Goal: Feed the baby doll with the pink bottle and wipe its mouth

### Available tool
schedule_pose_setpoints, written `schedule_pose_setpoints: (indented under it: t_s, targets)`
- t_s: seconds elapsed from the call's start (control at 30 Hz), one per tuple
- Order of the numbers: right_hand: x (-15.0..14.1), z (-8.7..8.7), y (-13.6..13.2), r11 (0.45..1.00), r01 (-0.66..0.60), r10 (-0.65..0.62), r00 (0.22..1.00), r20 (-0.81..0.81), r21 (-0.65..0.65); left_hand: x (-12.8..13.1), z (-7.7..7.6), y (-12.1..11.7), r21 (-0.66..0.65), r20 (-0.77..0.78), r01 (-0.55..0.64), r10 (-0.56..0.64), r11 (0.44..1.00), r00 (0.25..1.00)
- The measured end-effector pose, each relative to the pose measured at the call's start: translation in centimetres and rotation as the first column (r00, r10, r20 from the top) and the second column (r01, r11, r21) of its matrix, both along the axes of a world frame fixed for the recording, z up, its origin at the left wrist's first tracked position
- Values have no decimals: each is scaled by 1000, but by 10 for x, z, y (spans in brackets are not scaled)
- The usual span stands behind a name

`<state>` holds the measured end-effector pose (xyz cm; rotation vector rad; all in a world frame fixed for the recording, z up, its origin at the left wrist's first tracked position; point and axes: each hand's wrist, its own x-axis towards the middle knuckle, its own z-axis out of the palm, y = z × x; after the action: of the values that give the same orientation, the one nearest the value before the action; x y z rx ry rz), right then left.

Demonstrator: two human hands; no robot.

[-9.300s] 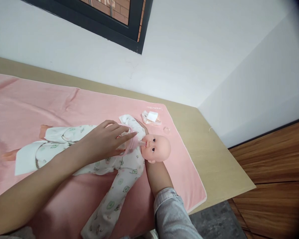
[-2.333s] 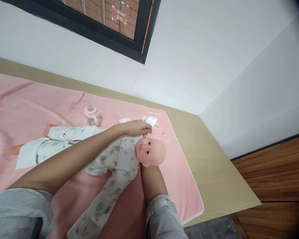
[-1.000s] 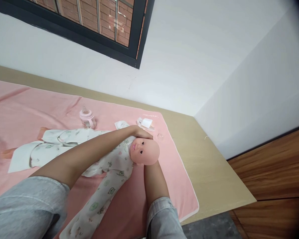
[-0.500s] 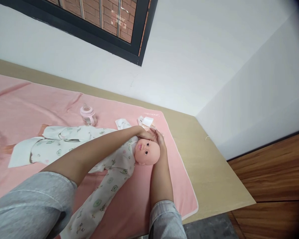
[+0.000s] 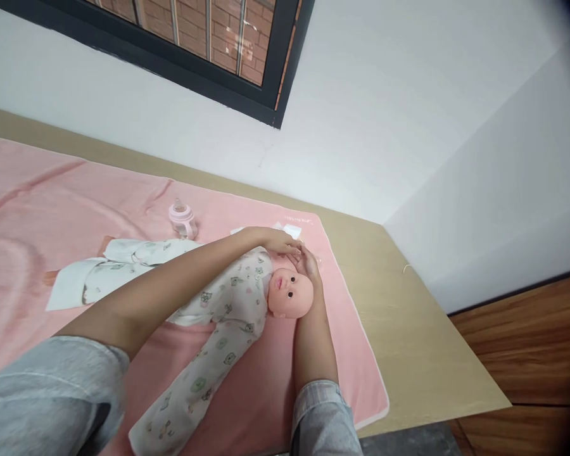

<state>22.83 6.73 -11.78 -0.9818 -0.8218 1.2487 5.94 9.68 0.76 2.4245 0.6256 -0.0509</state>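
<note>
A baby doll (image 5: pixel 291 292) in a white print outfit (image 5: pixel 237 291) lies on its back on a pink blanket (image 5: pixel 261 392), head to the right. My left arm reaches across the doll's body. Beyond the doll's head, my left hand (image 5: pixel 284 242) is open, its fingers stretched towards my right hand. My right hand (image 5: pixel 308 263), fingers apart and slightly curved, lies just past the head, its fingertips meeting those of the left. The right forearm runs beside the crown of the head. A white packet (image 5: pixel 292 232) shows partly behind my left hand.
A pink baby bottle with handles (image 5: pixel 183 219) stands on the blanket beyond the doll's legs. The blanket covers a wooden tabletop (image 5: pixel 384 316), set against a white wall (image 5: pixel 342 158) under a dark-framed window (image 5: pixel 261 95). Wooden panels (image 5: pixel 527 335) stand at the right.
The view has shifted, so the scene sits further right. My left hand has lifted slightly away from beside the doll's head, and it now covers more of the white packet.
</note>
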Motion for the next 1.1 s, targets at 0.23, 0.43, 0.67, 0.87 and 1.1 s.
schedule_pose_setpoints:
  t_s: [0.23,0.43,0.67,0.87,1.1]
  targets:
    - [17,0,-2,994,58,-27,950,-311,89,-47,20,-23,156,127,-113,94,981,988]
    - [31,31,-10,971,199,-149,938,-314,131,-70,9,-47,-111,503,-262,282,959,817]
    - [8,95,-46,962,-104,84,993,85,253,-77,0,-69,-93,632,-298,288,950,720]
    - [-25,131,-75,788,-563,416,786,458,250,-93,-4,-69,-224,627,-67,196,972,754]
    - [-34,142,-87,723,-680,515,646,563,119,-114,-6,-64,-310,531,40,138,950,836]
